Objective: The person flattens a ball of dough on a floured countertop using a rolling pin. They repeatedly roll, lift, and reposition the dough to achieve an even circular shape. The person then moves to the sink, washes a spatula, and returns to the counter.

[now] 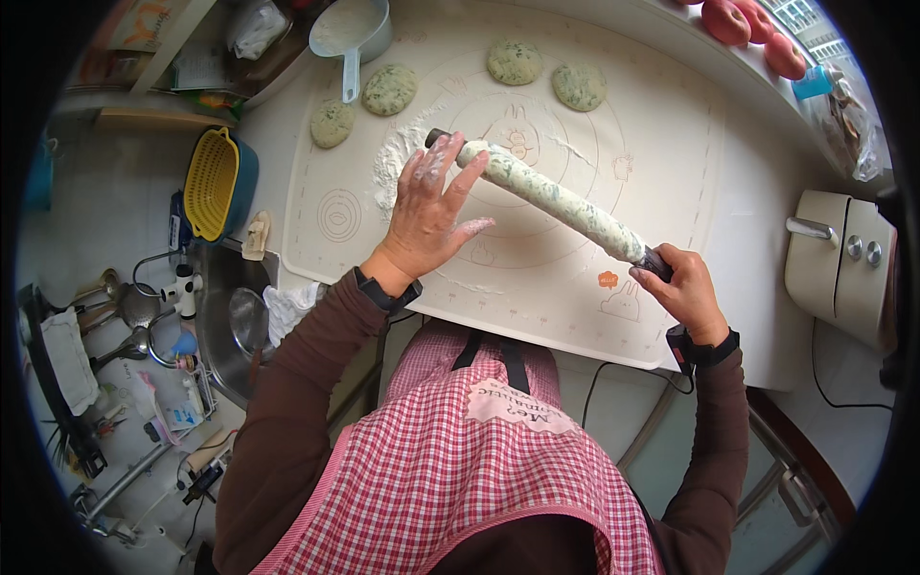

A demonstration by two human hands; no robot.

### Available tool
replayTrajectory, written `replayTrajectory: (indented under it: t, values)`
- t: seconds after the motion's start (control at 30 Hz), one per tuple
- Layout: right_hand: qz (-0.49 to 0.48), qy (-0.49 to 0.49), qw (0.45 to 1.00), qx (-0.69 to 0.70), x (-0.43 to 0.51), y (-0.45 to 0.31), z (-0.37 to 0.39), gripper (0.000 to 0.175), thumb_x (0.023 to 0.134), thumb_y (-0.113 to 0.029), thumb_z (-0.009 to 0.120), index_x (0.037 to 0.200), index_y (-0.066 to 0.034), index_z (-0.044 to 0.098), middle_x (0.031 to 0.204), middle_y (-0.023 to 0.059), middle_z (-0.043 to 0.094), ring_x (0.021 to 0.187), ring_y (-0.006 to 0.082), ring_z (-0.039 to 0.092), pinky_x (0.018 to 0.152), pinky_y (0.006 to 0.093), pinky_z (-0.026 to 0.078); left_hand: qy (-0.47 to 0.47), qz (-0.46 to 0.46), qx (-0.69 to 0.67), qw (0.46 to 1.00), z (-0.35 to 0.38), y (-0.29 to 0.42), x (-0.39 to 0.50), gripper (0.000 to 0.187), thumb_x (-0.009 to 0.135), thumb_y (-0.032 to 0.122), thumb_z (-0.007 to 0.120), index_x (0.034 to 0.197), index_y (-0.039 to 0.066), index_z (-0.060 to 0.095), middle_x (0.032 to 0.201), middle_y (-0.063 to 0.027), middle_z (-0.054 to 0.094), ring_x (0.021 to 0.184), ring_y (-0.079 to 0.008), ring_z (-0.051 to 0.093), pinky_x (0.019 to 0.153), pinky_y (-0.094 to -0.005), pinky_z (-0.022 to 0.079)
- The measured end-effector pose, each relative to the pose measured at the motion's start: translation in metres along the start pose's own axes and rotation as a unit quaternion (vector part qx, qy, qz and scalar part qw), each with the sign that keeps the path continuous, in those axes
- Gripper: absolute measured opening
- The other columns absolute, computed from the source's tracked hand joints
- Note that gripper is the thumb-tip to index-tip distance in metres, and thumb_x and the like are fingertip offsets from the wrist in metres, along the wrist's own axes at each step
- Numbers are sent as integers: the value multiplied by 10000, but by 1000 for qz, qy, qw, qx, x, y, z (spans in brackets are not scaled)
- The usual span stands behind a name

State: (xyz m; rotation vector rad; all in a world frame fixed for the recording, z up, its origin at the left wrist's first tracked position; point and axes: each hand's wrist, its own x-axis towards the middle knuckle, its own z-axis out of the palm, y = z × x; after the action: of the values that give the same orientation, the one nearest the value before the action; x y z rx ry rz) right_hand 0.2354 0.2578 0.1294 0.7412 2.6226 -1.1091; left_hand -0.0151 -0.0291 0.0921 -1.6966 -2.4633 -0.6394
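A rolling pin [655,264] with dark handles slants over the pastry mat [668,180]. Pale dough flecked with green [557,201] is wrapped around its barrel. My right hand [686,291] grips the near right handle. At the far left end, my left hand [430,215] has its fingers spread over the handle and the edge of the dough; whether they press on it, I cannot tell. White flour dusts those fingers. Two round green-flecked dough pieces [389,89] lie at the mat's back left, and two more [514,62] at the back.
Loose flour [394,158] is scattered left of the pin. A handled cup of flour [350,43] stands at the back left. Left of the mat are a yellow basket [210,185] and a sink [223,316]. A cream appliance [834,262] stands right; red fruits [726,21] line the sill.
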Motion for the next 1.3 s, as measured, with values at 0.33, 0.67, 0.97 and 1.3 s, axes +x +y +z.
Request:
replayTrajectory:
  t: [0.33, 0.67, 0.97, 1.3]
  values:
    - [15, 1, 999, 33, 26, 20, -4, 380, 811, -271, 808, 755, 54, 621, 544, 88, 484, 507, 144, 420, 485, 340, 368, 22, -11, 8, 1000, 7, -47, 39, 785, 877, 395, 752, 1508, 97, 392, 1514, -193, 425, 1401, -341, 404, 1182, -488, 285]
    - [67, 128, 981, 127, -28, 56, -11, 341, 889, -179, 759, 728, 9, 525, 632, -56, 401, 613, 61, 328, 521, 263, 279, -98, -384, -45, 917, 68, -24, -110, 1085, 896, 545, 665, 1583, -43, 66, 1621, -329, 98, 1528, -447, 51, 1233, -526, 84]
    - [147, 146, 961, 181, -74, 60, 18, 312, 908, -177, 754, 765, 4, 543, 648, -64, 412, 623, 51, 336, 532, 250, 280, -163, -221, -32, 961, 121, 26, -19, 1059, 912, 666, 552, 1600, 9, 85, 1637, -282, 131, 1548, -379, 55, 1248, -476, 31]
    - [202, 172, 944, 198, -109, 71, 34, 347, 916, -205, 749, 744, -16, 515, 650, -69, 400, 625, 53, 327, 533, 251, 265, -254, -238, 13, 937, 76, -9, -75, 1084, 897, 653, 591, 1600, 8, 76, 1648, -270, 103, 1547, -388, 54, 1255, -462, 37]
